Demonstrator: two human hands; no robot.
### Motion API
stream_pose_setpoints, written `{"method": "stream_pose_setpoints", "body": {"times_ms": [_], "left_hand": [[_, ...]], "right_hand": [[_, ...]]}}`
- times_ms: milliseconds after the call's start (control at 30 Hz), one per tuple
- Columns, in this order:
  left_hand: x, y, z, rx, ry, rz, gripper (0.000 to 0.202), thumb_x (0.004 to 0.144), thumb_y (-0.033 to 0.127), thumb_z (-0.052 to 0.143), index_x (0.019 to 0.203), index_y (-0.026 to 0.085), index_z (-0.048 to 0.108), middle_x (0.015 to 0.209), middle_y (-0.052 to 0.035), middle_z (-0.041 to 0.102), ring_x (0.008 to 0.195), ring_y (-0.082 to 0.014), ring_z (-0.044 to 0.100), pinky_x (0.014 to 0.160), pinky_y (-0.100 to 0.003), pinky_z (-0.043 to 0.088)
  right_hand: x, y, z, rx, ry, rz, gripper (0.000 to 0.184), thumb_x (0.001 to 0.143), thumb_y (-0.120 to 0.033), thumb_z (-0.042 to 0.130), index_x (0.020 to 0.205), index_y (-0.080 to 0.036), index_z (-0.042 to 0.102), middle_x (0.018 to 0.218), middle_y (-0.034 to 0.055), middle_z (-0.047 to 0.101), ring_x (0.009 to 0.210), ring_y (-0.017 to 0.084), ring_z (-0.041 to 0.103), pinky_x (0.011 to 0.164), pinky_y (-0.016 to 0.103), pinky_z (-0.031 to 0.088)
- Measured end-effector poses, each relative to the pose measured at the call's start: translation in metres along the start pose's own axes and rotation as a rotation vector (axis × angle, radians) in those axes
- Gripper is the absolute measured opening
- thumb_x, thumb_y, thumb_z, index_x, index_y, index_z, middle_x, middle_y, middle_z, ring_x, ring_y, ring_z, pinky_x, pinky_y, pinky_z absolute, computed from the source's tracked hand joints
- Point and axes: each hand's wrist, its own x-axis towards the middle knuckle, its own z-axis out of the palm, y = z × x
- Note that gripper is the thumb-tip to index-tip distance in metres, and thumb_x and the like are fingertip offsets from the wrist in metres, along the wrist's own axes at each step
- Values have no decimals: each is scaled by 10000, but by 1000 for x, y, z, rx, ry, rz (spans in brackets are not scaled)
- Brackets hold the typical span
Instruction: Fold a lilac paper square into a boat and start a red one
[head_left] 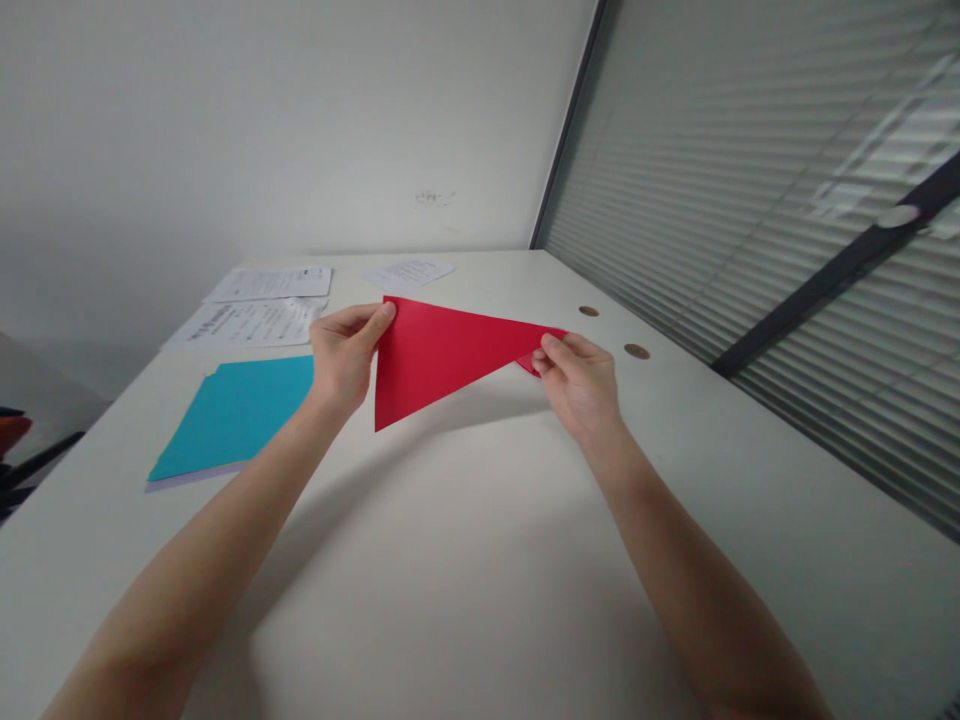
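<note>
A red sheet of paper [442, 355], folded into a triangle, is held up above the white table between both hands. My left hand [345, 355] pinches its upper left corner between thumb and fingers. At the narrow right-hand tip, my right hand [577, 380] is closed on the paper with thumb and fingertips. The lower left corner of the triangle points down and hangs free. Something red [527, 364] shows just behind the right fingertips; I cannot tell whether it belongs to the same paper.
A stack of coloured paper [240, 415], blue on top, lies left, partly behind my left forearm. Printed sheets [270, 285] lie at the back left, another printed sheet [412, 272] at the back. Two round brown discs [637, 351] sit near the right edge, beside window blinds [750, 200].
</note>
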Motion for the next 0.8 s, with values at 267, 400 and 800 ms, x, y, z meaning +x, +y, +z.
{"method": "stream_pose_setpoints", "body": {"times_ms": [267, 400, 800], "left_hand": [[2, 0, -3, 16, 14, -10, 224, 616, 401, 839, 701, 211, 759, 734, -41, 732, 746, -209, 681, 651, -313, 533], [3, 0, -3, 8, 7, -12, 226, 615, 391, 844, 702, 201, 758, 734, -44, 730, 739, -201, 677, 646, -305, 530], [2, 7, -3, -19, -39, -57, 239, 600, 407, 849, 693, 207, 760, 705, -38, 720, 737, -199, 672, 621, -290, 527]], "right_hand": [[2, 2, -3, -25, 24, 21, 235, 594, -356, 846, 637, -192, 684, 589, -15, 617, 564, 96, 523, 523, 268, 405], [3, 5, -4, -41, 46, -3, 244, 607, -360, 845, 611, -192, 669, 566, -27, 576, 559, 91, 498, 539, 275, 400], [2, 5, -3, 19, 31, -22, 278, 587, -374, 873, 537, -200, 662, 538, -34, 527, 570, 93, 479, 581, 274, 428]]}}
